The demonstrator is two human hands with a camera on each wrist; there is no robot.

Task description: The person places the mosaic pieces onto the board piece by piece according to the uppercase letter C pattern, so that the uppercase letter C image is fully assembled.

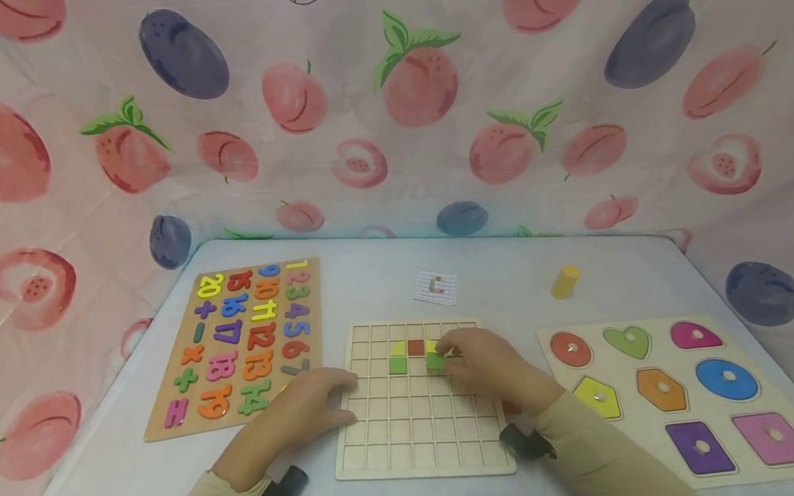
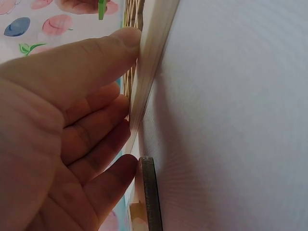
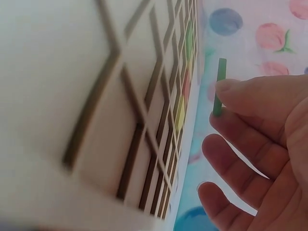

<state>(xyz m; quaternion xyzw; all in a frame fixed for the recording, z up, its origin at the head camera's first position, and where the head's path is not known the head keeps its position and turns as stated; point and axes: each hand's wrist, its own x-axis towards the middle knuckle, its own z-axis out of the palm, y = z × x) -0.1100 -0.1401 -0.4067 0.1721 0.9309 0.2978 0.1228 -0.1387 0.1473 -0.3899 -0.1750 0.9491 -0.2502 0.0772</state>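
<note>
Head view: observed left hand (image 1: 314, 401) left of centre, fingers relaxed, fingertips at left rim of grid board (image 1: 385, 455); observed right hand (image 1: 489, 360) right of centre, pinching green tile (image 1: 435, 362) over upper right of grid board, right of and below red tile (image 1: 416, 348); pattern card (image 1: 436, 286) noted above grid board

Left wrist view: thumb tip against rim, fingers loosely bent; green tile at top left, beyond thumb

Right wrist view: green tile clamped between thumb and index finger, right of centre, clear of grid board
</note>
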